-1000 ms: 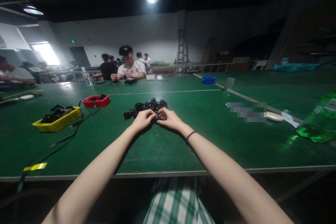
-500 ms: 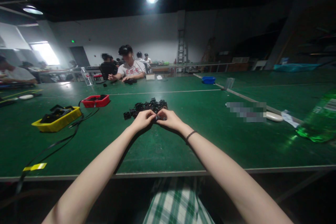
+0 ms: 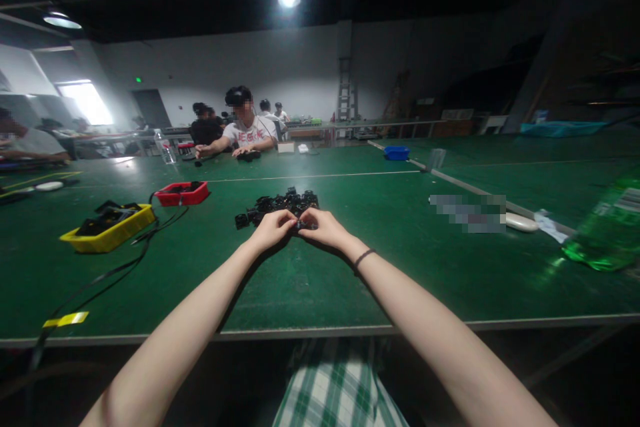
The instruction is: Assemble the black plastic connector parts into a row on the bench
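Observation:
My left hand (image 3: 274, 227) and my right hand (image 3: 323, 225) meet fingertip to fingertip over the green table. Between them is a small black part (image 3: 300, 225), mostly covered by the fingers; its exact kind cannot be made out. Both hands are closed on it in a pinch. Just beyond the fingers lies a heap of small black parts (image 3: 287, 200), with one block-like black piece (image 3: 242, 220) at its left edge, beside my left hand.
To the left, a yellow tray (image 3: 113, 235) and a red tray (image 3: 183, 196) hold black parts, with a black cable (image 3: 143, 250) alongside. A green bottle (image 3: 607, 233) stands at the right. Farther back are a blue tray (image 3: 397, 153) and a co-worker (image 3: 250, 130).
My hands stay in almost the same place, still pinched around the small black part. Across the table, the co-worker's arm has reached out sideways and down toward a small dark object on the tabletop.

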`<state>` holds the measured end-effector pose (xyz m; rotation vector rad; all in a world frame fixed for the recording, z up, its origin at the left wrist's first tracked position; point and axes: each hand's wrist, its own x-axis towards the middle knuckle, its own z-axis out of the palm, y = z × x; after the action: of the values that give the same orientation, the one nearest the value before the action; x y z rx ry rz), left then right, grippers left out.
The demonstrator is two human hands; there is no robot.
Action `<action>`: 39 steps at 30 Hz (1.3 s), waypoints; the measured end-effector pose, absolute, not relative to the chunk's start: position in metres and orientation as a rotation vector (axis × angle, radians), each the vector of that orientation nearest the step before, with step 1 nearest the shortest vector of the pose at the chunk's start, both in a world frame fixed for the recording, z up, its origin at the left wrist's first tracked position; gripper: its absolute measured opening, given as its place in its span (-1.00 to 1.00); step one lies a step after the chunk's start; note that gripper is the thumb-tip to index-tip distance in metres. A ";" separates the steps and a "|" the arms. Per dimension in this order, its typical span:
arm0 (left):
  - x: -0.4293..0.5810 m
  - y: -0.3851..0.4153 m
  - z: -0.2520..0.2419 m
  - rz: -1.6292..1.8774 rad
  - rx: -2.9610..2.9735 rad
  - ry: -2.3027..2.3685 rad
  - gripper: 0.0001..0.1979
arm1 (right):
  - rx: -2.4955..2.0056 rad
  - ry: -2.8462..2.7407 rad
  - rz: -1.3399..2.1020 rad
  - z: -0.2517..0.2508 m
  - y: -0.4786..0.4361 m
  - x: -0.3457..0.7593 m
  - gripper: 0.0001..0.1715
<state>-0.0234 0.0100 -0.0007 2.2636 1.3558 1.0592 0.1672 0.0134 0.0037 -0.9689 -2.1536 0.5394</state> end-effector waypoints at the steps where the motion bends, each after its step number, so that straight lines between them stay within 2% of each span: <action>1: -0.023 0.010 -0.001 1.063 2.264 1.353 -0.76 | -0.968 -2.155 0.534 0.004 0.014 0.167 -0.78; 17: -0.022 0.008 0.001 1.113 2.268 1.444 -0.72 | -1.001 -2.057 0.542 -0.001 0.021 0.172 -0.68; 23: -0.023 0.009 0.002 1.180 2.230 1.535 -0.74 | -0.929 -1.875 0.454 0.004 0.026 0.177 -0.74; 39: -0.027 0.012 0.001 1.214 2.159 1.730 -0.79 | -1.545 -1.612 0.247 0.015 0.030 0.198 -0.74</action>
<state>-0.0267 0.0125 0.0011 2.1592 1.7302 1.2136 0.1980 0.0295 0.0146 -1.5454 -1.6118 0.2471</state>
